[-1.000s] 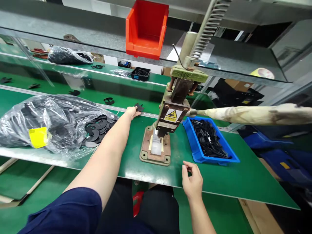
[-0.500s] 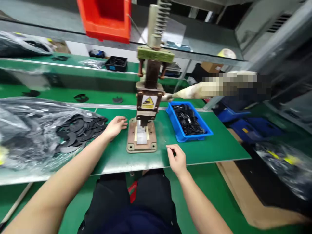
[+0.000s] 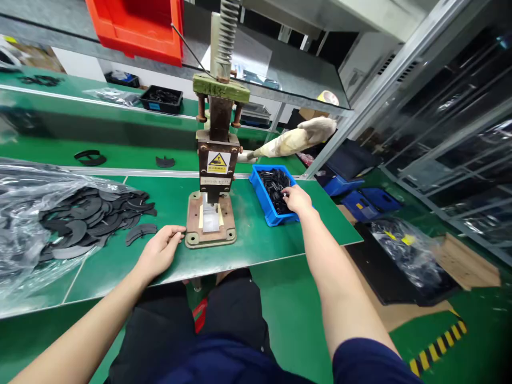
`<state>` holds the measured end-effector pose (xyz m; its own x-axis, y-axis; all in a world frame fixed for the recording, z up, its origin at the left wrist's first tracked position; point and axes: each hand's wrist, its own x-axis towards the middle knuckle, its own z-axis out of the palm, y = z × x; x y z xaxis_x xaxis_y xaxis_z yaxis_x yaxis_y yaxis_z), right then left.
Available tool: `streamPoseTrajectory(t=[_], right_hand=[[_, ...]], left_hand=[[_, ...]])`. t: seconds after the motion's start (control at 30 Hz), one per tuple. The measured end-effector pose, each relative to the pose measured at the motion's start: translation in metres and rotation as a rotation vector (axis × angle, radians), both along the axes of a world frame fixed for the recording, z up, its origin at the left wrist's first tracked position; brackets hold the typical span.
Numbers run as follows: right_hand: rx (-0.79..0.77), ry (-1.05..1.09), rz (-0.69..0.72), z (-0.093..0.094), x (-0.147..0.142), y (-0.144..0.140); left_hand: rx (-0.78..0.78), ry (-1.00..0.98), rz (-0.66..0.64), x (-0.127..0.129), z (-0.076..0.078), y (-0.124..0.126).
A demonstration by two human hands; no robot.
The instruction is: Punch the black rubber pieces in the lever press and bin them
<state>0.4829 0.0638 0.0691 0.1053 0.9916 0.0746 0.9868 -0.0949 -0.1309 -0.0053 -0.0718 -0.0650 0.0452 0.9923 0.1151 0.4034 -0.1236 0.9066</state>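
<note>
A hand press (image 3: 213,160) with a yellow warning label stands on a rusty base plate (image 3: 210,236) on the green bench. My left hand (image 3: 160,250) rests on the bench just left of that base plate, fingers loosely apart, holding nothing. My right hand (image 3: 296,198) reaches into the blue bin (image 3: 264,200) of small black parts (image 3: 274,184), fingers among them; whether it grips one is hidden. A loose black curved piece (image 3: 141,232) lies near my left hand. The press's wrapped lever handle (image 3: 294,140) sticks out to the right.
A clear bag spilling black flat rings (image 3: 86,216) covers the bench's left. A red bin (image 3: 136,26) sits on the shelf above. A black tray (image 3: 160,100) is at the back. Blue bins (image 3: 360,200) and a bagged load (image 3: 404,250) lie on the floor to the right.
My left hand drew back from the far rail to the bench beside the base plate. My right hand moved from the front edge up into the blue bin. The view swung right.
</note>
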Motion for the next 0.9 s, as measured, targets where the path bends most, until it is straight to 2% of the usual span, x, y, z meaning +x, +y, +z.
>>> streamPoseTrajectory(t=[0.13, 0.23, 0.4, 0.57, 0.7, 0.9], right_hand=[[-0.119, -0.098, -0.017, -0.008, -0.004, 0.015], [-0.116, -0.127, -0.011, -0.009, -0.006, 0.014], [0.005, -0.079, -0.007, -0.005, -0.006, -0.003], [0.182, 0.08, 0.008, -0.007, -0.012, -0.03], [0.33, 0.275, 0.14, -0.015, -0.041, -0.064], [0.499, 0.554, 0.392, -0.041, -0.121, -0.138]], left_hand=[[0.032, 0.072, -0.009, 0.0, 0.0, -0.001], [0.039, 0.083, -0.011, 0.0, 0.003, -0.002], [0.039, 0.04, -0.017, 0.001, 0.004, -0.002], [0.026, -0.032, -0.002, -0.001, 0.001, -0.002], [0.023, -0.068, 0.023, -0.001, 0.003, -0.005], [0.056, -0.092, 0.061, 0.001, 0.012, -0.008]])
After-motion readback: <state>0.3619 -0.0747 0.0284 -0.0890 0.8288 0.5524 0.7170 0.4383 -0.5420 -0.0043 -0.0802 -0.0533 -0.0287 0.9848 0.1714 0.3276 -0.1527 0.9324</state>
